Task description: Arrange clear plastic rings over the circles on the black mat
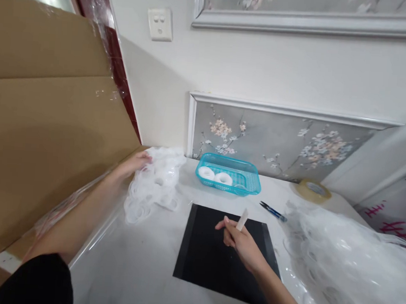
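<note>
A pile of thin white rings (153, 190), apparently soft plastic, lies at the left of the table. My left hand (138, 162) is at the pile's far left edge, with its fingers curled onto the rings and partly hidden by them. Over a black mat (209, 259) I hold my right hand (237, 237), closed around a pale, flat, stick-like tool (242, 219) that points up. Its lower end is hidden in the hand. Just beyond the mat stands a blue plastic basket (253, 171) with two white ring-shaped bundles (224, 178) and a thin ring inside.
Small thread snips (273, 211) lie right of the mat. Behind them is a roll of clear tape (313, 191). A large heap of translucent white plastic (352, 255) covers the table's right side. Cardboard (45, 127) walls the left, and a panelled wall (281, 69) rises behind.
</note>
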Motion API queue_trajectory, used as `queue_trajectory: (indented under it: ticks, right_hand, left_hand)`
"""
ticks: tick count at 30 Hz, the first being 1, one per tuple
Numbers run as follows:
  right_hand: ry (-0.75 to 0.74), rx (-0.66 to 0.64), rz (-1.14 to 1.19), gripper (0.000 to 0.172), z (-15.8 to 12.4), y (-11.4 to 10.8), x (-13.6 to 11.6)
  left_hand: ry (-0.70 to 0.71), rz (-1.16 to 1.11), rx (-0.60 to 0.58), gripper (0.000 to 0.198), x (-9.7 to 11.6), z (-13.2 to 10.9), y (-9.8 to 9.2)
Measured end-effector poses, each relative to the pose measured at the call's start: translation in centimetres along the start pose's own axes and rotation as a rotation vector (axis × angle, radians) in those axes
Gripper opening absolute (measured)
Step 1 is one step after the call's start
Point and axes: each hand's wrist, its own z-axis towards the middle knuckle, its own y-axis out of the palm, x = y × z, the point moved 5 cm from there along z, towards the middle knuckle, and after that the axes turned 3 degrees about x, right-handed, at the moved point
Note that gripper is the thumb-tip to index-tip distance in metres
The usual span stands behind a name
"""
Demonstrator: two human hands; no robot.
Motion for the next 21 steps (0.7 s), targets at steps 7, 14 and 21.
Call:
queue_trajectory:
  ticks: [7, 14, 21]
  right_hand:
    - [-0.315, 0.018, -0.044, 0.05, 2.1, 1.3, -9.7]
    - [-0.666, -0.113, -0.045, 0.052, 4.5, 5.5, -19.5]
    - [-0.594, 0.054, -0.228, 0.022, 3.8, 2.7, -17.3]
  left_hand:
    - [0.347, 0.113, -0.344, 0.027, 12.7, -7.5, 2.2]
    - [0.452, 0.131, -0.456, 0.018, 17.1, -10.7, 7.9]
    - [0.349, 0.097, -0.573, 0.033, 13.7, -11.5, 10.3]
